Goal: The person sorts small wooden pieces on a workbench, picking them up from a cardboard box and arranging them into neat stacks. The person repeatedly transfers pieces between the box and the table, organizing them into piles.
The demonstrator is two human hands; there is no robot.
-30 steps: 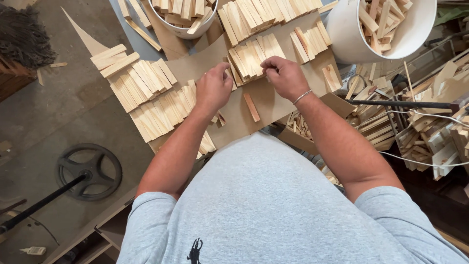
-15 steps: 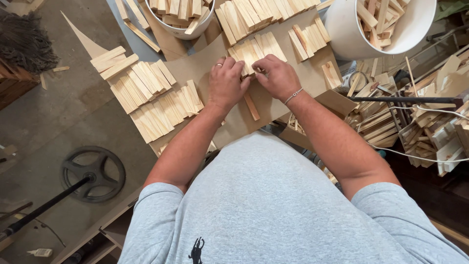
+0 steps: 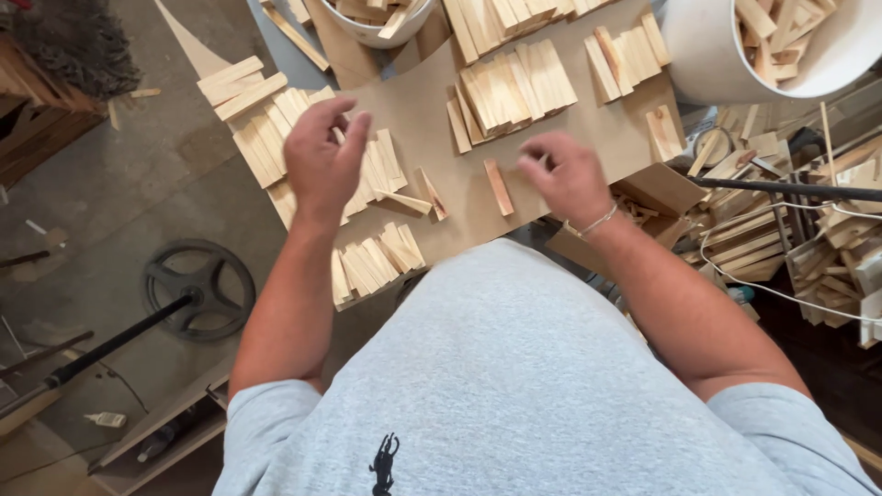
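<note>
My left hand (image 3: 322, 161) hovers with its fingers spread over rows of short pale wooden slats (image 3: 262, 138) at the left edge of a brown cardboard sheet (image 3: 413, 106). My right hand (image 3: 565, 174) hangs over the sheet's near right part, fingers loosely curled and holding nothing. Between the hands lie two loose slats (image 3: 498, 186), (image 3: 430, 193). A neat stack of slats (image 3: 514, 87) sits on the sheet just beyond the right hand. Another group of slats (image 3: 377, 262) lies near my body.
A white bucket (image 3: 707, 55) of wood pieces stands at the top right, a white bowl (image 3: 377, 35) of pieces at the top. Wood offcuts (image 3: 763, 239), a black bar and a white cord crowd the right. A black barbell plate (image 3: 200, 289) lies on the floor, left.
Both hands were together at the middle stack of slats. They have let go, drawn back toward me and moved apart, the left one out over the left rows.
</note>
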